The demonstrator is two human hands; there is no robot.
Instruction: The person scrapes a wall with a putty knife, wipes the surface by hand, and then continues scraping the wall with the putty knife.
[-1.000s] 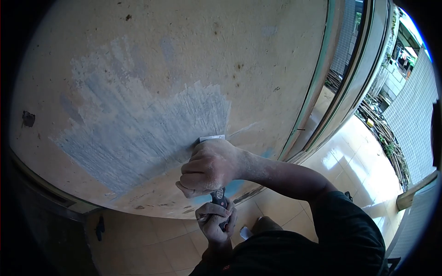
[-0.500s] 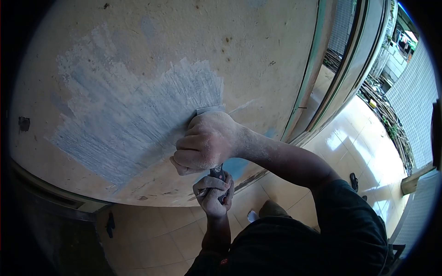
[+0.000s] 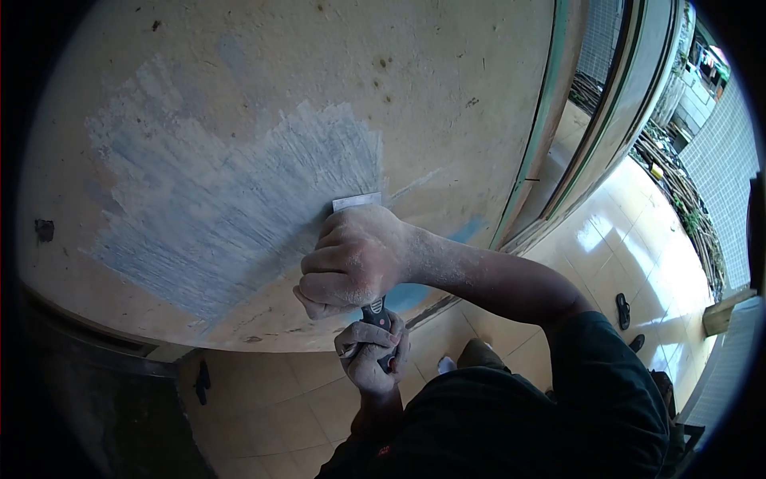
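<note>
A scraper with a dark handle (image 3: 375, 314) and a flat metal blade (image 3: 357, 202) is in both my hands. My right hand (image 3: 351, 259), coated in pale dust, is closed in a fist around its upper part, just below the blade. Lower down, my left hand (image 3: 373, 351) wraps round the handle's end, also dusty. The blade's edge lies at the wall (image 3: 447, 104), by the lower right of a scraped grey-white patch (image 3: 231, 176). Most of the scraper's neck is hidden by my right hand.
A green-edged door or window frame (image 3: 533, 144) stands to the right of the wall. Tiled floor (image 3: 279, 399) lies below, with sandals (image 3: 623, 311) at the right and a dark object (image 3: 203, 382) at the left. Bundled sticks (image 3: 678, 184) lie outside.
The blade and my right hand have shifted slightly down and left, and more of the blade shows. Both hands keep their hold. The camera view has moved a little.
</note>
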